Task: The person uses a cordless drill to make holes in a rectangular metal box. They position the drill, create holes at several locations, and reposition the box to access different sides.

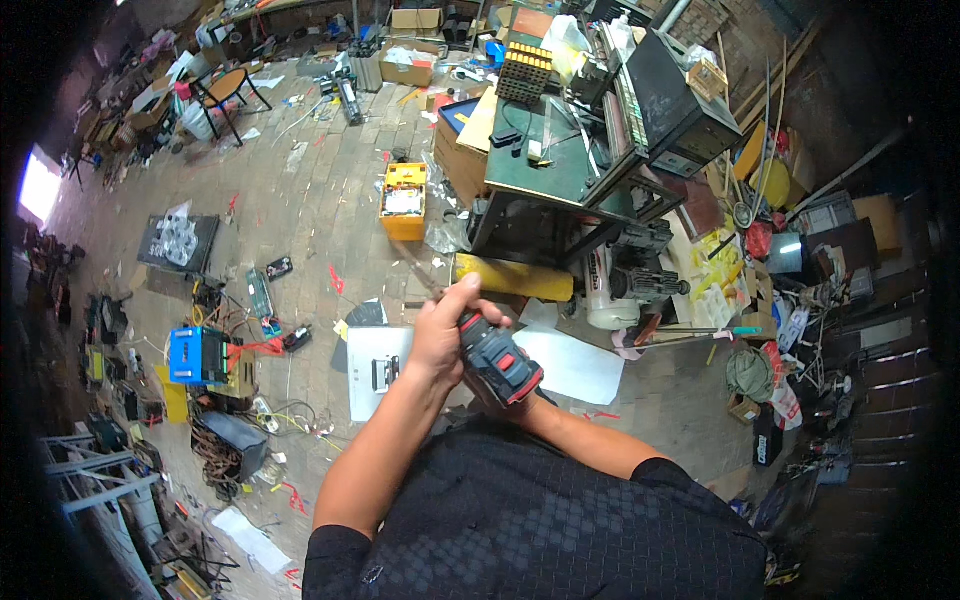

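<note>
My left hand (440, 335) is closed around the front end of a dark grey cordless drill (500, 362) with red trim, its thumb lying along the top. A long thin bit (418, 268), blurred, points forward and left from that grip toward an open yellow-orange toolbox (404, 205) on the floor. My right hand (483, 388) sits under the drill body, against it; most of its fingers are hidden by the tool. Beneath the hands lie a white sheet with a dark printed picture (372, 400) and a blank white sheet (580, 365).
Ahead right stands a green-topped workbench (540, 180) bearing boxes and tools. A yellow cylinder (515, 278) lies at its foot, beside a white-and-grey machine (610, 290). To the left are a blue box-shaped battery (198, 355), cables and a dark flat panel (178, 243). Scraps litter the floor.
</note>
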Demonstrator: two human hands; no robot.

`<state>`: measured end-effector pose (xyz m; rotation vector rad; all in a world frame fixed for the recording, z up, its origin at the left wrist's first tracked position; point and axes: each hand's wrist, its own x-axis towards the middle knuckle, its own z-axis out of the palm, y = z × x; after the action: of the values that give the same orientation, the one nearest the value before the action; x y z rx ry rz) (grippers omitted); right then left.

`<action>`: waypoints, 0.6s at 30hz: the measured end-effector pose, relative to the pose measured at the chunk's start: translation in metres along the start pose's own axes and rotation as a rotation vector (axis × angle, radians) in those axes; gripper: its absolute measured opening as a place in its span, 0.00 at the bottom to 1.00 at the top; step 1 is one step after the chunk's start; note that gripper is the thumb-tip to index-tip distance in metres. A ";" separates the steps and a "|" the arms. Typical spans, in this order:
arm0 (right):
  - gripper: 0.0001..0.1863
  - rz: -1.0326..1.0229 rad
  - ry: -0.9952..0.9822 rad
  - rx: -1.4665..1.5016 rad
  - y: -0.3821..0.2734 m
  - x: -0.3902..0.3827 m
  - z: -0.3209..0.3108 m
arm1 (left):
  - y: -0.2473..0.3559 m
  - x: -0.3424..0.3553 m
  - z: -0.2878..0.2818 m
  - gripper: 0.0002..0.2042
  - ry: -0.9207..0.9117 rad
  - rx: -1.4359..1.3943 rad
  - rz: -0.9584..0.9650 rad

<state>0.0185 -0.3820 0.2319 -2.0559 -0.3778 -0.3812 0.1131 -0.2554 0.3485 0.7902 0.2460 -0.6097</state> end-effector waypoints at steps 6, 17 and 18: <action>0.11 0.136 0.146 -0.123 0.092 0.028 -0.053 | -0.015 0.126 0.065 0.18 -0.143 0.144 -0.240; 0.22 0.574 0.306 -0.051 0.329 0.123 -0.169 | -0.120 0.432 0.118 0.20 0.000 0.137 -0.455; 0.23 0.609 0.271 -0.137 0.346 0.127 -0.176 | -0.130 0.450 0.118 0.20 0.014 0.120 -0.446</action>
<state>0.2569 -0.6871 0.1009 -2.0954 0.4444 -0.3069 0.3948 -0.6000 0.1617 0.8618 0.4070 -1.0465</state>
